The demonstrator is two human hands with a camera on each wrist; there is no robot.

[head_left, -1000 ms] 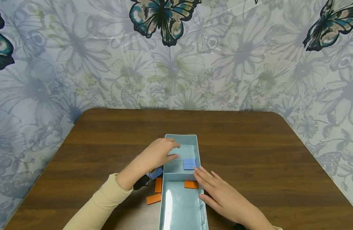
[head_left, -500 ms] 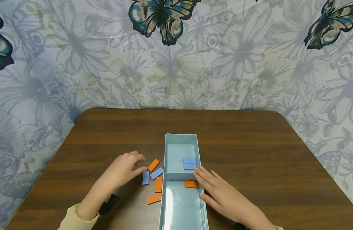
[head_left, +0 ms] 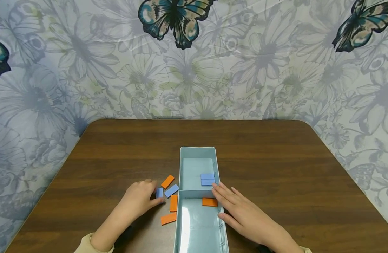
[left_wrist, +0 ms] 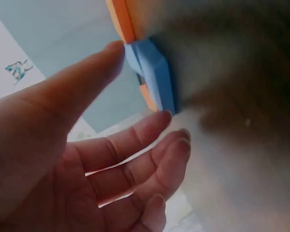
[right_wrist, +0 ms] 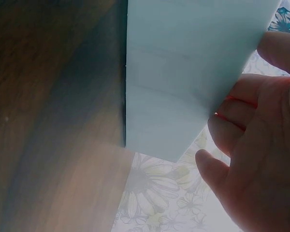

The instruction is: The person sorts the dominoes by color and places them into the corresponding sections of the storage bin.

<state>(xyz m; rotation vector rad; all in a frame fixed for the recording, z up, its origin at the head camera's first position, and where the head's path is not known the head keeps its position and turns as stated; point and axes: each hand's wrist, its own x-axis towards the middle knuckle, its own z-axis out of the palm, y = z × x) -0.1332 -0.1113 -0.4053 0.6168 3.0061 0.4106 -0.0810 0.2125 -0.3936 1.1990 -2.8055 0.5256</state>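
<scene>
My left hand (head_left: pixel 140 196) is low over the table beside a small flat blue block (head_left: pixel 159 192). In the left wrist view, the thumb and index fingertip stand by opposite ends of the blue block (left_wrist: pixel 157 77), with the other fingers loosely bent. Against the right rim of a long pale-blue divided tray (head_left: pixel 197 194) rests my right hand (head_left: pixel 244 214), fingers extended. The right wrist view shows its fingertips at the tray's outer wall (right_wrist: pixel 183 72). Inside the tray, two blue blocks (head_left: pixel 208 179) lie side by side in the far compartment and an orange block (head_left: pixel 209 202) in the near one.
Left of the tray lie another blue block (head_left: pixel 171 190) and three orange blocks, one at the back (head_left: pixel 167 181), one along the tray wall (head_left: pixel 173 203) and one nearer (head_left: pixel 168 219). A wooden table (head_left: pixel 260 154) bears everything, with a flower-and-butterfly patterned backdrop (head_left: pixel 194 77) behind.
My left hand has left its place over the far compartment, moved down left to the loose blocks, then closer round the leftmost blue one. The right hand has stayed at the tray rim.
</scene>
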